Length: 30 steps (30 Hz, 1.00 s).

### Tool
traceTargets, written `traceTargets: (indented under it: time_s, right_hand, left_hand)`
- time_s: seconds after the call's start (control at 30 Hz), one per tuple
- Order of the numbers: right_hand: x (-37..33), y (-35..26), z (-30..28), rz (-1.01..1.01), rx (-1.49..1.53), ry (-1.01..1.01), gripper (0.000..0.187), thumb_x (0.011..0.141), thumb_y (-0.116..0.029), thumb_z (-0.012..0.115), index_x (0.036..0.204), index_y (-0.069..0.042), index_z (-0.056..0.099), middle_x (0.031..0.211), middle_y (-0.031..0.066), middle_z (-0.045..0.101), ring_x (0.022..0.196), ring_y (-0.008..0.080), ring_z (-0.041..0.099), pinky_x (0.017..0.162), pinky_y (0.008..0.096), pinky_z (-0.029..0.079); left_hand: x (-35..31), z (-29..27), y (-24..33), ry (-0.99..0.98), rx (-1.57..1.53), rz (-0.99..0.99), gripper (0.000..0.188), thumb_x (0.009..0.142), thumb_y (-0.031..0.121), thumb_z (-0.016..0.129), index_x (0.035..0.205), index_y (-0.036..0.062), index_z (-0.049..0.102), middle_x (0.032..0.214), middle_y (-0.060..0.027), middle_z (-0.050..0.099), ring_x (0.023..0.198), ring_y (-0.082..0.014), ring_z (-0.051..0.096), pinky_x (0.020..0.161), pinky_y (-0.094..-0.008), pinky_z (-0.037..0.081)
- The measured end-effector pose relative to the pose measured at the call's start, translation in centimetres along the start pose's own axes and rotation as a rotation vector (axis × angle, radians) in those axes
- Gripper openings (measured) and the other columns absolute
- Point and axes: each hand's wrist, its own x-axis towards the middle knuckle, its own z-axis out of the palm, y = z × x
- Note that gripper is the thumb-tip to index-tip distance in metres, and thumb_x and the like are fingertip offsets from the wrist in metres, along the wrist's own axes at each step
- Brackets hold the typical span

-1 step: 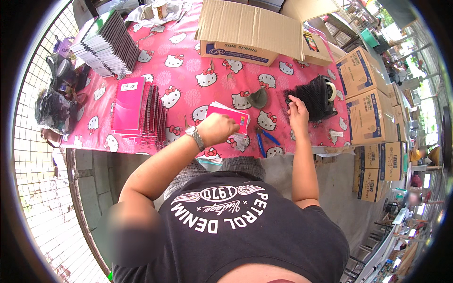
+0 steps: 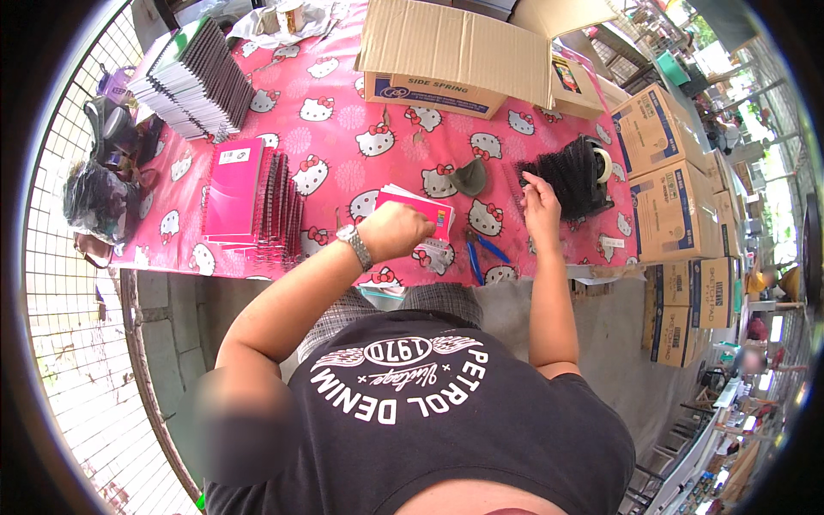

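My left hand [image 2: 397,230], a watch on its wrist, is closed over a small pink notebook [image 2: 442,215] with white sheets showing past its edges. The fingers hide much of its near side. To the right, my right hand [image 2: 541,206] has its fingertips pinched at the left end of a pile of black spiral binding coils [image 2: 566,182]. Blue-handled pliers [image 2: 481,251] lie between my hands. Just beyond them sits a dark grey-green lump [image 2: 469,178] whose kind I cannot make out.
Pink spiral notebooks [image 2: 233,193] are stacked left, with a taller notebook stack [image 2: 202,77] behind. An opened cardboard box [image 2: 455,51] occupies the far side. Beside the coils is a tape dispenser [image 2: 602,167]. More cartons [image 2: 674,210] stand right of the pink patterned table cover [image 2: 343,129].
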Motion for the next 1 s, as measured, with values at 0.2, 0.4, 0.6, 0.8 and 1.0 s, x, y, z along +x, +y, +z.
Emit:
traceTargets:
  time_s: [0.2, 0.4, 0.6, 0.8, 1.0]
  right_hand:
    - [-1.9, -2.0, 0.8, 0.130, 0.173, -0.116, 0.025, 0.098, -0.008, 0.055, 0.121, -0.004, 0.065, 0.089, 0.0017, 0.060, 0.068, 0.0066, 0.057, 0.061, 0.0234, 0.048]
    - [-5.8, -3.2, 2.6, 0.352, 0.438, -0.289, 0.029, 0.100, -0.014, 0.054, 0.124, -0.002, 0.062, 0.094, 0.0014, 0.060, 0.074, 0.0073, 0.056, 0.059, 0.0222, 0.044]
    - [-6.7, -4.0, 3.5, 0.383, 0.486, -0.320, 0.029, 0.099, -0.014, 0.054, 0.124, -0.002, 0.061, 0.095, 0.0034, 0.061, 0.073, 0.0075, 0.056, 0.058, 0.0221, 0.044]
    - [-7.1, -4.2, 3.7, 0.411, 0.526, -0.328, 0.028, 0.100, -0.016, 0.053, 0.124, -0.002, 0.060, 0.091, 0.0026, 0.060, 0.069, 0.0067, 0.055, 0.056, 0.0218, 0.043]
    - [-7.3, -6.1, 2.6, 0.431, 0.617, -0.260, 0.030, 0.100, -0.018, 0.053, 0.125, -0.002, 0.059, 0.088, 0.0010, 0.058, 0.066, 0.0054, 0.052, 0.054, 0.0219, 0.042]
  left_hand:
    - [0.3, -1.4, -0.5, 0.010, -0.048, 0.027, 0.017, 0.082, 0.025, 0.068, 0.093, 0.0119, 0.069, 0.076, -0.0090, 0.068, 0.074, -0.0277, 0.068, 0.066, -0.0424, 0.053]
    - [0.2, -1.3, -0.8, -0.001, -0.113, 0.002, 0.018, 0.082, 0.025, 0.070, 0.094, 0.0113, 0.069, 0.077, -0.0088, 0.068, 0.075, -0.0272, 0.068, 0.067, -0.0419, 0.054]
    - [0.3, -0.6, 0.1, 0.015, 0.021, 0.015, 0.018, 0.082, 0.025, 0.069, 0.095, 0.0120, 0.070, 0.077, -0.0083, 0.068, 0.076, -0.0272, 0.068, 0.067, -0.0410, 0.054]
    - [0.9, -2.4, -0.7, -0.052, -0.066, -0.010, 0.018, 0.082, 0.025, 0.068, 0.096, 0.0129, 0.070, 0.078, -0.0086, 0.069, 0.076, -0.0283, 0.068, 0.070, -0.0426, 0.054]
    - [1.0, -6.2, 0.6, -0.090, -0.071, -0.123, 0.019, 0.081, 0.017, 0.062, 0.098, 0.0096, 0.065, 0.081, -0.0125, 0.068, 0.079, -0.0311, 0.068, 0.072, -0.0435, 0.053]
